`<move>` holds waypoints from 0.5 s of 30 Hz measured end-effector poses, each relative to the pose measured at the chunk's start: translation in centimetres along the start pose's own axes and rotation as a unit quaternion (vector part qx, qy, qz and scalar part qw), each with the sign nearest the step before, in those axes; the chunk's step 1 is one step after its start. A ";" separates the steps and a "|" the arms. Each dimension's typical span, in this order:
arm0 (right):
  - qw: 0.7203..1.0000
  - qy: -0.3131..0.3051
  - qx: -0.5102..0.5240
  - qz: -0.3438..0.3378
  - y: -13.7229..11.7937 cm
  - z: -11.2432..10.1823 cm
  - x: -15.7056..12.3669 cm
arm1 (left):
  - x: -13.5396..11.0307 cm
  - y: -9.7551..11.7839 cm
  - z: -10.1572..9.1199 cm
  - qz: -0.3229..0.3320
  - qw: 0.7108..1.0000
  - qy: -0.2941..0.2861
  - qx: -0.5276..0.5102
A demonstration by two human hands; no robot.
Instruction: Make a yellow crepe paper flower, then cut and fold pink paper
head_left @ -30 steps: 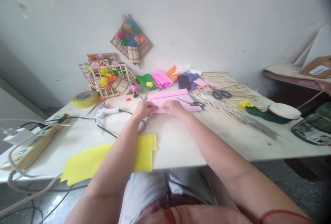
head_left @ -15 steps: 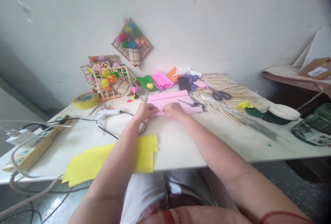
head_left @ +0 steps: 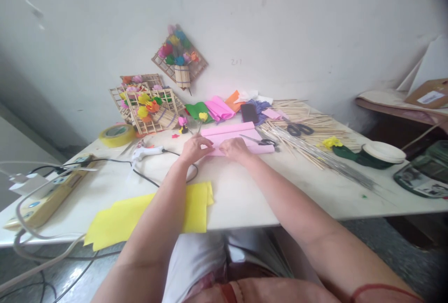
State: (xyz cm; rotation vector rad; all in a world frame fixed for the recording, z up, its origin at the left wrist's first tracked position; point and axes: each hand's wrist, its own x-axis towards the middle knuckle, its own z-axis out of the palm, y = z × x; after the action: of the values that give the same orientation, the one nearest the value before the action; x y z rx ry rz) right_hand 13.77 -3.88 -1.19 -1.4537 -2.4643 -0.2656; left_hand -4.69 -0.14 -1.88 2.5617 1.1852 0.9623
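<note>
A folded pink paper sheet (head_left: 241, 134) lies flat on the white table (head_left: 245, 191), a little past its middle. My left hand (head_left: 196, 148) rests on the sheet's near left corner with its fingers curled and pinching the paper. My right hand (head_left: 235, 147) presses down on the near edge just to the right, fingers bent over the paper. The two hands almost touch. A small pair of scissors (head_left: 263, 141) lies on the pink sheet at its right end.
A yellow paper sheet (head_left: 140, 216) hangs over the near edge under my left arm. A glue gun (head_left: 147, 152) with a black cord, a power strip (head_left: 45, 195) and yellow tape (head_left: 116, 134) are at left. Bamboo sticks (head_left: 308, 123), black scissors (head_left: 299, 129), stick frames with paper flowers (head_left: 150, 107) stand behind.
My hands stay on the pink sheet; the left fingers have shifted slightly along its near corner. The view has tilted a little, nothing else moved.
</note>
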 end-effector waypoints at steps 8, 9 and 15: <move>1.000 0.002 0.002 -0.003 0.0 0.5 0.3 | 0.2 0.6 0.8 -0.007 1.000 -0.001 0.029; 1.000 0.000 0.001 0.000 0.0 0.6 0.3 | 0.3 0.7 0.9 -0.002 0.999 -0.005 0.033; 1.000 0.017 -0.001 0.018 0.1 0.5 0.2 | 1.0 1.6 1.2 0.044 0.994 -0.012 0.104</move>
State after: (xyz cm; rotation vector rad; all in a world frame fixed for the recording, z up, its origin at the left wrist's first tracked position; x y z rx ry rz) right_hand 13.70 -3.46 -1.62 -1.4811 -2.4086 -0.2838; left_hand -2.49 -0.34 -1.67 2.8010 1.2342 0.8634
